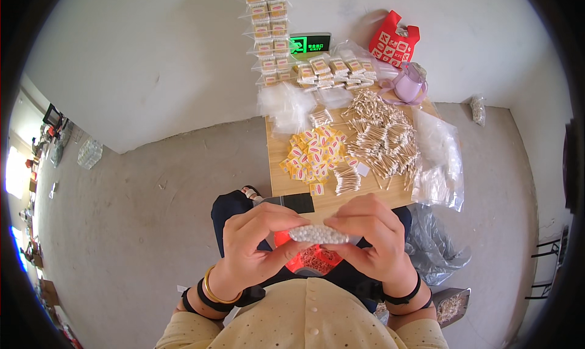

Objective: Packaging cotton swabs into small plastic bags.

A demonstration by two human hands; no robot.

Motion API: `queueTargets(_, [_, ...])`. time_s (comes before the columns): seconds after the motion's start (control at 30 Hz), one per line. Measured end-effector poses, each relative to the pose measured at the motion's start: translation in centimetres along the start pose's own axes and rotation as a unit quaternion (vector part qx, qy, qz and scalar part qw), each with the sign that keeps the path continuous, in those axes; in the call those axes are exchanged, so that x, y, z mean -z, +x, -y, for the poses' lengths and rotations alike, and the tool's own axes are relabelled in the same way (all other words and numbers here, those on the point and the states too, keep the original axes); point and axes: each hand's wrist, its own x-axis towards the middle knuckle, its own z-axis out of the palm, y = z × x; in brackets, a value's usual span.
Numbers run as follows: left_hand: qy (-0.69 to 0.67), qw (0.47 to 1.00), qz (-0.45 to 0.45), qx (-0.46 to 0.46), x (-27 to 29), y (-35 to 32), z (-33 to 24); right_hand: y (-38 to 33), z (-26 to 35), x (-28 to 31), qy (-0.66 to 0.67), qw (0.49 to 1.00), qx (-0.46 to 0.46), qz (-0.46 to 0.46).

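We had a small wooden table (286,181) against the white wall (152,56), grey concrete floor (152,215), both our left hand (253,239) and right hand (372,236) clamped on a cotton swab bundle (318,234)

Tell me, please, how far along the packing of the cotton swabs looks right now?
Partly done. Filled packs already lie stacked at the table's far edge, with strips of packs hanging on the wall. In hand: the left hand and right hand together hold one swab bundle. Left: a big loose swab pile, yellow labels and empty bags on the table.
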Motion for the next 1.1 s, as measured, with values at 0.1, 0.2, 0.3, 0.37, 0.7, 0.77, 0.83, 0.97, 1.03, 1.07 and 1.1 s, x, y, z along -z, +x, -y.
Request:
queueTargets(0.1, [0.029, 0.999, -0.015, 0.022, 0.1, -0.1, 0.0, 0.7, 0.2, -0.1, 0.039, 0.998, -0.043, 0.02])
queueTargets(0.2, [-0.005, 1.0, -0.013, -0.012, -0.2, 0.3, 0.1, 0.4, -0.1, 0.0, 0.053, 0.996, -0.044, 0.055])
queueTargets(0.3, [-0.019, 1.0, -0.01, -0.001, -0.3, 0.7, -0.1, 0.5, -0.1, 0.1, 0.051, 0.996, -0.043, 0.056])
queueTargets(0.37, [0.003, 1.0, 0.005, -0.007, -0.3, 0.5, 0.1, 0.5, -0.1, 0.1, 0.054, 0.995, -0.047, 0.062])
queueTargets(0.7, [-0.241, 0.935, -0.013, 0.26, -0.8, -1.0, 1.4, -0.7, -0.6, -0.5, 0.189, 0.934, -0.294, 0.073])
queueTargets(0.77, [-0.263, 0.926, -0.026, 0.271, -1.3, -0.9, 1.5, -1.3, -1.6, -1.3, 0.241, 0.915, -0.32, 0.043])
queueTargets(0.83, [-0.223, 0.937, 0.009, 0.267, -1.5, -1.0, 1.6, -1.5, -1.9, -1.7, 0.294, 0.891, -0.346, 0.015])
queueTargets(0.97, [-0.204, 0.943, 0.015, 0.262, -1.8, -1.0, 1.3, -1.4, -1.9, -1.7, 0.323, 0.873, -0.365, -0.005])
queueTargets(1.03, [-0.207, 0.94, 0.016, 0.272, -1.8, -1.1, 1.3, -1.3, -1.9, -1.6, 0.318, 0.873, -0.369, 0.002])
queueTargets(1.07, [-0.211, 0.936, 0.017, 0.282, -1.9, -1.1, 1.3, -1.2, -1.9, -1.7, 0.329, 0.872, -0.363, -0.005])
queueTargets(1.1, [-0.211, 0.936, 0.017, 0.282, -1.9, -1.1, 1.4, -1.1, -1.9, -1.7, 0.34, 0.87, -0.357, -0.013])
